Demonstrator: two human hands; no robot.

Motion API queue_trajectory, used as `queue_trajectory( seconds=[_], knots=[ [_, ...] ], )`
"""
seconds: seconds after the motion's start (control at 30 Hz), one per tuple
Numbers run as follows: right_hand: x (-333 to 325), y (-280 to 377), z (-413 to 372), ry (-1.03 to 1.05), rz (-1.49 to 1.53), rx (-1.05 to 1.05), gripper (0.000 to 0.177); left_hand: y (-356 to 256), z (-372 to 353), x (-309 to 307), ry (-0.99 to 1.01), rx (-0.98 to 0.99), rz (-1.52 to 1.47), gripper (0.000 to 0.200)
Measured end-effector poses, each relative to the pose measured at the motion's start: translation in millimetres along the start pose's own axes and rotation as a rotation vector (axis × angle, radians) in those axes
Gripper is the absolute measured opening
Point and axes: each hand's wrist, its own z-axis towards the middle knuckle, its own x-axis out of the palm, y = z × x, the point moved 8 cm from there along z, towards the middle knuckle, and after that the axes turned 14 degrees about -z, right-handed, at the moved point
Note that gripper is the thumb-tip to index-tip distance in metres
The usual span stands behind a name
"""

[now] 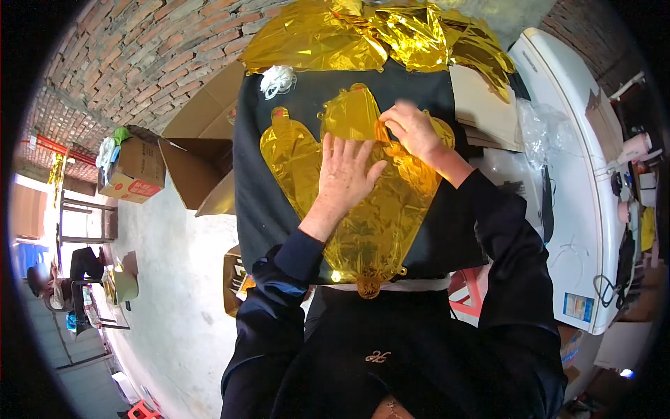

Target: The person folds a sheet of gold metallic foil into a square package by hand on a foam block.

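Note:
A flat gold foil balloon (370,227) lies on the black cloth (258,209) in front of me, its lobes pointing away and a small tab at the near end. My left hand (345,171) rests palm down on the foil, fingers spread. Just to the right, my right hand (413,133) pinches a crumpled, folded strip of the same foil between thumb and fingers; the fingertips partly hide it. Beyond both hands, a bundle of white string (278,82) sits on the cloth.
More gold foil (314,42) is heaped at the far end. An open cardboard box (202,171) stands left of the table, with flattened cardboard (485,105) and clear plastic (548,133) at the right beside a white appliance (572,209). Another person (77,272) sits far left.

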Motion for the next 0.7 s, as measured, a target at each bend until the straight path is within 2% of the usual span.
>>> queue_trajectory(
  seconds=[0.1,0.27,0.4,0.53,0.63,0.7],
  knots=[
    [2,13,-2,0.076,-0.090,-0.051,0.024,-1,0,-1,-0.003,0.008,0.006,0.058],
    [1,24,-5,0.035,-0.220,-0.159,0.023,-2,0,-2,-0.059,0.040,0.016,0.058],
    [7,24,-9,0.114,-0.281,-0.138,0.027,-1,-1,-1,-0.032,0.021,0.000,0.058],
    [6,28,-10,0.094,-0.283,-0.140,0.028,2,-1,1,-0.015,0.013,-0.059,0.057],
    [7,28,-10,0.100,-0.275,-0.142,0.028,4,2,-4,-0.133,0.074,-0.090,0.056],
    [7,27,-10,0.119,-0.284,-0.146,0.029,4,4,-13,-0.145,0.088,-0.042,0.057]
  ],
)
